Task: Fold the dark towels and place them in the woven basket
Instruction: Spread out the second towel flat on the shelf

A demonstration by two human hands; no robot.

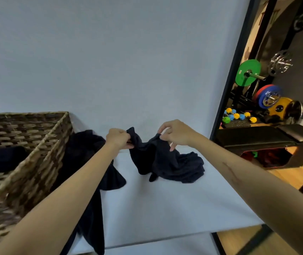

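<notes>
my left hand (118,138) grips one bunched edge of a dark towel (165,161), fingers curled tight round it. my right hand (174,133) pinches the other edge between thumb and forefinger, the other fingers loose. the towel sags between them, its lower part crumpled on the white table (165,208). another dark towel (92,181) lies to the left against the woven basket (36,162). inside the basket sits what may be a folded towel (1,159), though it's dim.

No legible text (green plate (248,72) marking blurred)
</notes>
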